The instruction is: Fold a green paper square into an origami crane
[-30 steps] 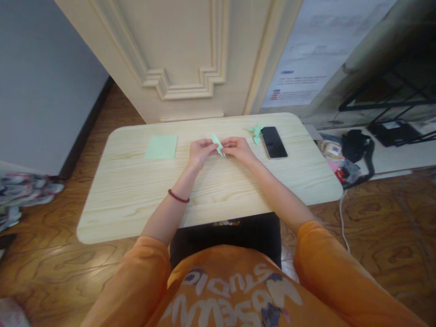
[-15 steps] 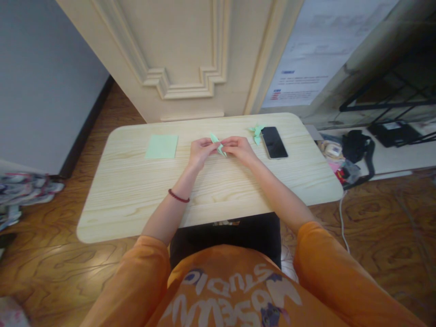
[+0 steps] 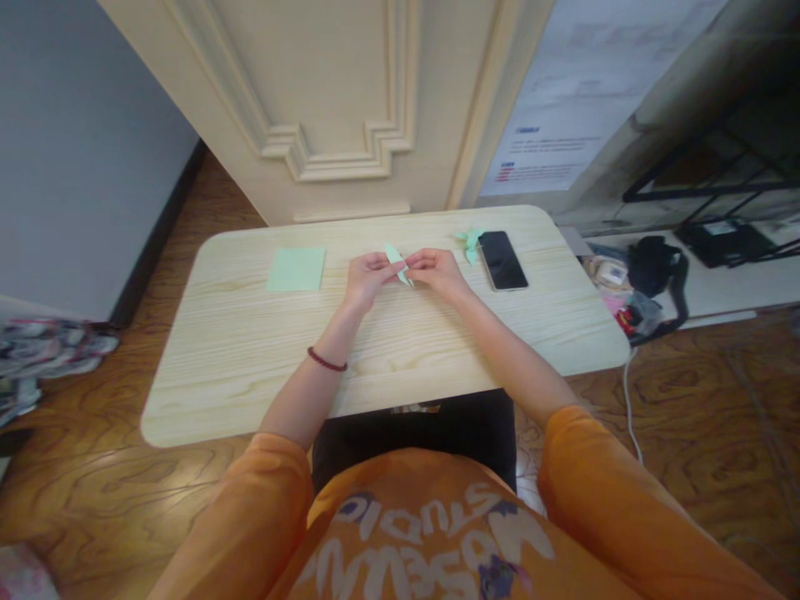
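Over the middle of the pale wooden table, a slim folded piece of green paper is held between my two hands. My left hand pinches it from the left with thumb and fingers. From the other side, the fingertips of my right hand close on its right edge. Its pointed ends stick out above and below the fingers; the part between them is hidden. A folded green paper figure lies to the right, touching or very near a phone. On the left lies a square stack of green paper.
The dark-screened phone lies at the table's back right. Behind the table stands a cream panel. Beyond the right edge is a low shelf with a bag of odds and ends, and a white cable hangs to the floor.
My right fingers have shifted slightly on the folded paper, and a flap on its right side now shows less. Both hands stay in nearly the same place.
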A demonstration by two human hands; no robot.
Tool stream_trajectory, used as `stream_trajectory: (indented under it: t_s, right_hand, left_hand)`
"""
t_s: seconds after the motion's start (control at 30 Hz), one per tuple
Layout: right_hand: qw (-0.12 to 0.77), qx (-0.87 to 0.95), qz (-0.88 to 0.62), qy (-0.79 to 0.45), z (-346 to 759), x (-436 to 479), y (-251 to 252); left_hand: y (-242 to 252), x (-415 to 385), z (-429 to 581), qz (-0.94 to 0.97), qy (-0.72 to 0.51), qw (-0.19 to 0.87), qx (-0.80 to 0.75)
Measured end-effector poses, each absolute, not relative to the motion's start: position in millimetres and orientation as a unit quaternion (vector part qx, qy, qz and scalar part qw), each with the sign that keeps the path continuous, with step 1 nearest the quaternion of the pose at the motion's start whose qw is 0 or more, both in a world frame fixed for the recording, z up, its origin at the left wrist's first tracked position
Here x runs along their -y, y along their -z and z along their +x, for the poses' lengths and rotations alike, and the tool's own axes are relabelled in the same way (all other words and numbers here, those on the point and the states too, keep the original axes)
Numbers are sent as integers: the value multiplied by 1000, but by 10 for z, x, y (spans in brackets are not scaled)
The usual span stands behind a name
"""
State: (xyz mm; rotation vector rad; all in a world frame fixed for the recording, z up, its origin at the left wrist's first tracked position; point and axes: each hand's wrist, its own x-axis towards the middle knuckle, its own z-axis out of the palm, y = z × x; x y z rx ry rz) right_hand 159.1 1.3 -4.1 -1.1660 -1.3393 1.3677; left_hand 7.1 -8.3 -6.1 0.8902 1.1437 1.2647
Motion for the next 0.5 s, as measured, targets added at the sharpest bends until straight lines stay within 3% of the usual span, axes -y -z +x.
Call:
stream_trajectory:
  t_s: [0.5]
  right_hand:
    - [425, 452, -442, -648, 1587, 21, 37]
  left_hand:
    - [25, 53, 85, 408, -594, 501, -479]
